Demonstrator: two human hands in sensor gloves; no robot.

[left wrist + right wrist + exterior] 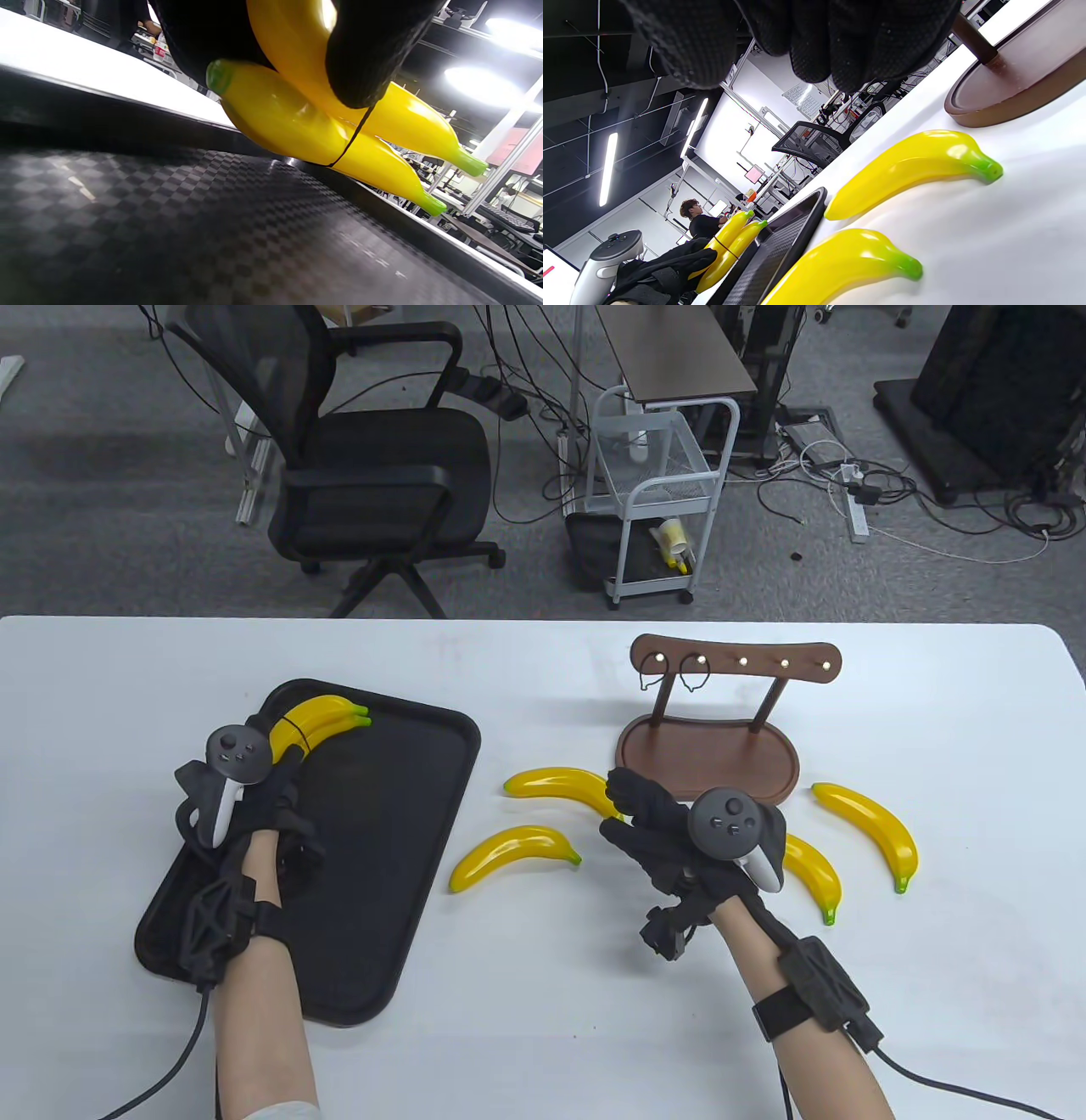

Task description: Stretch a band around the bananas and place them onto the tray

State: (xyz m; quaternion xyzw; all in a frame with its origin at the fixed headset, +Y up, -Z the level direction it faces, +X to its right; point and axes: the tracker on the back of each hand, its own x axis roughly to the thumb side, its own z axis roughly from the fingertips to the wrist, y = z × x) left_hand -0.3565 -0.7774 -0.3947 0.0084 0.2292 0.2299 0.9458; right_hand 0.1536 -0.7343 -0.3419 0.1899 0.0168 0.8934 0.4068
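Placement is underway: left hand (254,806) pinches banded bananas (318,721) above tray (407,848), to release next; right hand (670,831) spread

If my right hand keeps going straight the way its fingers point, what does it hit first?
Probably the banana just beyond the right hand; the fingertips already overlap its end from above, though height is unclear.

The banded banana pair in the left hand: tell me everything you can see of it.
The banded banana pair is two glossy yellow bananas with green tips, plastic by the look, lying side by side and curving the same way. A thin black band wraps both around the middle. The left hand grips the pair at one end, the far tips pointing away from it. The pair is over the far left corner of the black tray; the left wrist view shows it low at the rim, contact unclear.
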